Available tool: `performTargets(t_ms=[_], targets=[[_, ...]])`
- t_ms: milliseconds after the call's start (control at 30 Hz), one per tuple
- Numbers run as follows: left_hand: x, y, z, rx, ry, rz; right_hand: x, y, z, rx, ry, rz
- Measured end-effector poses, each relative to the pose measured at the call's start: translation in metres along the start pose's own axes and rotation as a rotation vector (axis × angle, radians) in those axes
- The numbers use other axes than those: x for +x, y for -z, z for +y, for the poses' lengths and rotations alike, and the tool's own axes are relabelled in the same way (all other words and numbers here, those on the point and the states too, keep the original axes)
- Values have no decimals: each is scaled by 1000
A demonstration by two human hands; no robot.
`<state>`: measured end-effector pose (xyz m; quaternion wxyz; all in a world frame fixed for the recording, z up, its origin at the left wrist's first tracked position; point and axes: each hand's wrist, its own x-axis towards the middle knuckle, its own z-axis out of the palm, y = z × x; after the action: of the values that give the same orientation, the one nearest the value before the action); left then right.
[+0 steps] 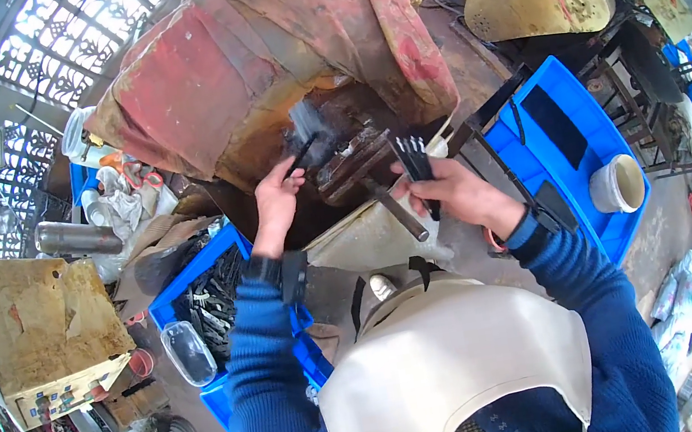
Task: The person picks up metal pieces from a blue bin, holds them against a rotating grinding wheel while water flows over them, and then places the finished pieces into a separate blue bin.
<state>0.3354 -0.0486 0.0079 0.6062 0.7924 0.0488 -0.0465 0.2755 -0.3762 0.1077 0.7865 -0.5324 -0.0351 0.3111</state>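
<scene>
My left hand [274, 202] is closed on a thin black-handled piece [302, 154], its far end close to a blurred grey patch [310, 123] inside the covered machine's opening; what that patch is I cannot tell. In my right hand [456, 189] is a bunch of slim black-handled pieces [414, 161], shiny metal ends upward, gripped between thumb and fingers. Between the hands lies a dark, rusty metal block [352, 164]. From it a round metal bar [399, 212] slants toward me, close to the right hand's fingers. A stained red cloth [191, 78] drapes over the machine.
At left, a blue crate [165, 307] holds many dark pieces [211, 303] beside a worn cardboard box [48, 318]. A blue bin [555, 86] with a white bucket [619, 184] stands at right. A pale apron [448, 362] covers my lap.
</scene>
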Motion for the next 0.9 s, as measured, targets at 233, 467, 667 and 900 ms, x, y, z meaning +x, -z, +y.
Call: performTargets(t_ms=[233, 467, 667, 900], targets=[[25, -45, -10, 163, -66, -110, -36, 19, 7, -88, -20, 103], [21, -34, -18, 373, -252, -143, -47, 28, 8, -89, 5, 125], [21, -33, -26, 394, -321, -119, -41, 23, 6, -125, -24, 117], [33, -30, -41, 553, -453, -121, -31, 19, 9, -143, -61, 106]])
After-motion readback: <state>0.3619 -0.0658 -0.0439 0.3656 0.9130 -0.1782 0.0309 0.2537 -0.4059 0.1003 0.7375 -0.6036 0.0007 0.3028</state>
